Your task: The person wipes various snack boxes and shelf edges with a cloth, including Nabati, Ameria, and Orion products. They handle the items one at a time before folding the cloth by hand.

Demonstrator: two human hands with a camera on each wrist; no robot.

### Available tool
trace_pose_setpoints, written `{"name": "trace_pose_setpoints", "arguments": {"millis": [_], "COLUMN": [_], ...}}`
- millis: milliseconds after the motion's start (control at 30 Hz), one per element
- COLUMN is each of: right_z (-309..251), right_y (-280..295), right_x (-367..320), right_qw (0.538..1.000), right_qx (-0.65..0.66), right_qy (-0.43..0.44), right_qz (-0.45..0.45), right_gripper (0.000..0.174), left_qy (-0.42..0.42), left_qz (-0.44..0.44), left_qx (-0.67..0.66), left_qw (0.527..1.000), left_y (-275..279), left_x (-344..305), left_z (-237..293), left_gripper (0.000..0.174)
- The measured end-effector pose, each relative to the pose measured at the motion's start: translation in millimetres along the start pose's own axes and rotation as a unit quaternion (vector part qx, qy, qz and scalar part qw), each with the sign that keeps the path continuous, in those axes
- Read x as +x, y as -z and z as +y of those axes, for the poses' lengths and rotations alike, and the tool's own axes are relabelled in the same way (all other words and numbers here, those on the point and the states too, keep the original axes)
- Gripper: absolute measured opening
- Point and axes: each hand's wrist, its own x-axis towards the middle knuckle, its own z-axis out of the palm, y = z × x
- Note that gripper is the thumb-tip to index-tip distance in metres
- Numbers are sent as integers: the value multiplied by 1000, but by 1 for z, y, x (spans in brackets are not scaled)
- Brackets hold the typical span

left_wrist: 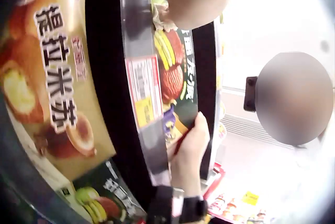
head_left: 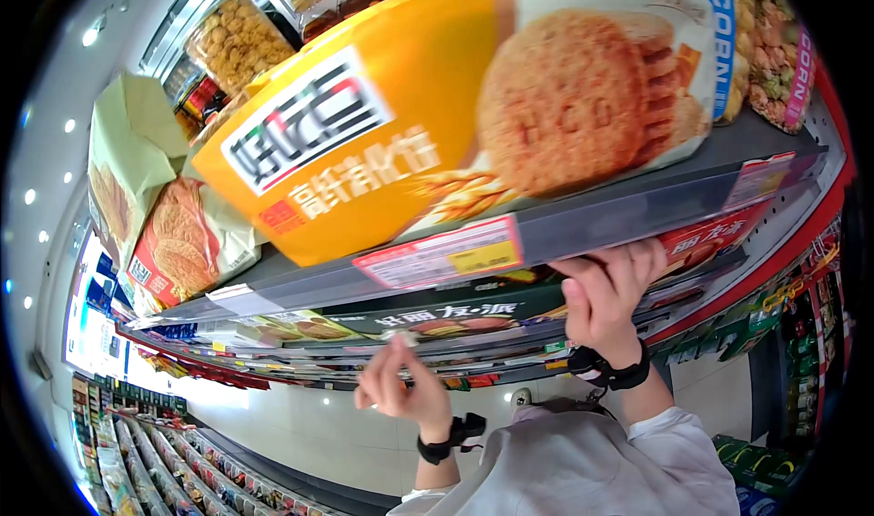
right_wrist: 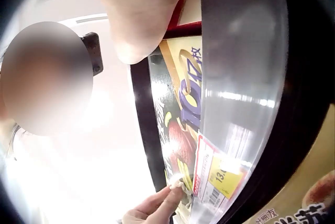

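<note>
My left hand [head_left: 401, 390] pinches a small crumpled white tissue [head_left: 401, 337] between fingertips and thumb, right at the front of a dark green pie box [head_left: 473, 314]. This long box, printed with pies and pale lettering, lies on the shelf below the top one. My right hand [head_left: 608, 296] is at the box's right end. Its thumb [left_wrist: 200, 125] lies along the box front, while its other fingers reach in under the shelf edge and are partly hidden. Beside that hand, further right, is a red box [head_left: 710, 239].
Over my hands the top shelf's grey edge [head_left: 583, 234] carries a price tag [head_left: 446, 259]. A large yellow biscuit bag [head_left: 401, 88] stands on that shelf, popcorn bags [head_left: 778, 51] at its right. A gold cake box [left_wrist: 57, 77] shows in the left wrist view. Pale floor tiles [head_left: 309, 425] lie below.
</note>
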Motion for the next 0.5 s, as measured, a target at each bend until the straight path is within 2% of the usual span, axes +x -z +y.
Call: {"name": "trace_pose_setpoints", "arguments": {"millis": [67,133,267,300,433,500], "right_z": [0,0,-1,-2,-2,-2], "right_y": [-3,-5,-4,-2,-5,-6], "right_x": [-1,-2,-1,-3,-1,-1], "right_qw": [1000,999,999,999,999,999], "right_qx": [-14,-27,-45,-44,-43,-49], "right_qy": [-3,-4,-9,-8,-7,-5], "right_qz": [12,17,9,-19,22,23], "right_gripper": [21,22,27,30,33,33], "left_qy": [-28,-56,-98,-104,-107,-107], "left_qz": [-13,-63,-82,-86,-61,-48], "left_qx": [-57,-107,-151,-152,-103,-70], "left_qw": [998,991,980,979,987,991], "left_y": [-5,-6,-13,-13,-8,-2], "left_x": [-6,-8,-13,-10,0,7], "left_z": [13,37,54,50,12,-14], "left_gripper": [13,14,30,33,36,31]}}
